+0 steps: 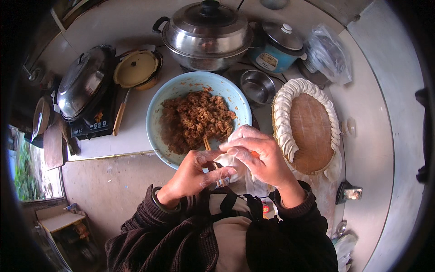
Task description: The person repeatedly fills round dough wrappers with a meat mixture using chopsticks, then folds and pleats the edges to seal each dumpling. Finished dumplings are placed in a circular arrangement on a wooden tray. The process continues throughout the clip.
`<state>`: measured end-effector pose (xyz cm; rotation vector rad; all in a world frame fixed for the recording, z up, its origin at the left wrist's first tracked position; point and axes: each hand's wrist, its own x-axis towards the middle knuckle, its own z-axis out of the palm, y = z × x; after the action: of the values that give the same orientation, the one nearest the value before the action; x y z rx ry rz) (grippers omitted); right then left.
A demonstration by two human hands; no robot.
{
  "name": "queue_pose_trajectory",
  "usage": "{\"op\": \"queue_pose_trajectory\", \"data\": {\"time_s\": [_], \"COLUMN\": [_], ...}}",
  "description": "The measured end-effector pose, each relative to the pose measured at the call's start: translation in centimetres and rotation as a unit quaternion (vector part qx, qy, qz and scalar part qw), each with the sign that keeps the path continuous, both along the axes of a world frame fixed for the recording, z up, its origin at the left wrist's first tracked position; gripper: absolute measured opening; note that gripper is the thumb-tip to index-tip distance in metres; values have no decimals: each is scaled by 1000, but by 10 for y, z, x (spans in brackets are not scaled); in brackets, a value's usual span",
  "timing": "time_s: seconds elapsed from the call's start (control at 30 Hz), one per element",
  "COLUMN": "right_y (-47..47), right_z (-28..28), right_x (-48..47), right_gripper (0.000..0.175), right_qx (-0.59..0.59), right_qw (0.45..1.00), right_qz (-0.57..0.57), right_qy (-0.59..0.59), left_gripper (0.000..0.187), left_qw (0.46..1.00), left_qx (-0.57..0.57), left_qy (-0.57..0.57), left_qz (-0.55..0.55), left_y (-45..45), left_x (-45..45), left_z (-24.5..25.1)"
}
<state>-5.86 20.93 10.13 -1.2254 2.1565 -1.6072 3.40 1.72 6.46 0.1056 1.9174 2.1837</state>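
Note:
My left hand [209, 171] and my right hand [260, 158], both dusted with flour, meet at the near rim of a pale blue basin [154, 136]. Between their fingers is a white dough wrapper [225, 159], partly covered by the fingertips; how far it is folded cannot be seen. Brown minced filling [198, 119] lies heaped in the basin. Wooden chopsticks [207, 144] slope from the filling over the near rim, passing behind my left hand. To the right, a round woven tray [311, 132] carries overlapping dumplings [283, 117] along its edge.
A lidded steel pot [207, 37], a blue rice cooker [275, 51] and a steel bowl [258, 86] stand behind the basin. Leftward are a wooden-handled pan [136, 69] and a lidded wok [86, 81] on an induction cooker [91, 127]. A phone [351, 193] leans at right.

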Motion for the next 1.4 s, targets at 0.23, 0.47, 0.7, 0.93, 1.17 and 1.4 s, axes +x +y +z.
{"op": "queue_pose_trajectory", "data": {"time_s": [0.23, 0.47, 0.7, 0.93, 1.17, 1.4], "right_y": [4, 14, 20, 32, 42, 54], "right_z": [-10, -13, -18, -15, -13, -8], "right_x": [12, 23, 28, 33, 34, 34], "right_gripper": [9, 10, 7, 11, 13, 11], "right_qx": [-47, -32, -48, -12, 4, 36], "right_qw": [991, 981, 975, 977, 982, 985], "right_qz": [-115, -168, -197, -189, -174, -161], "right_qy": [53, 86, 93, 97, 75, 54], "left_gripper": [36, 35, 33, 33, 32, 32], "left_qw": [998, 992, 982, 982, 981, 986], "left_qx": [19, 87, 157, 159, 168, 151], "left_qy": [8, 35, 42, 41, 38, 24], "left_qz": [55, 86, 97, 95, 85, 67], "left_y": [6, 13, 16, 21, 26, 31], "left_x": [-2, -7, -12, -18, -21, -26], "left_z": [-3, -9, -10, -10, -7, -7]}}
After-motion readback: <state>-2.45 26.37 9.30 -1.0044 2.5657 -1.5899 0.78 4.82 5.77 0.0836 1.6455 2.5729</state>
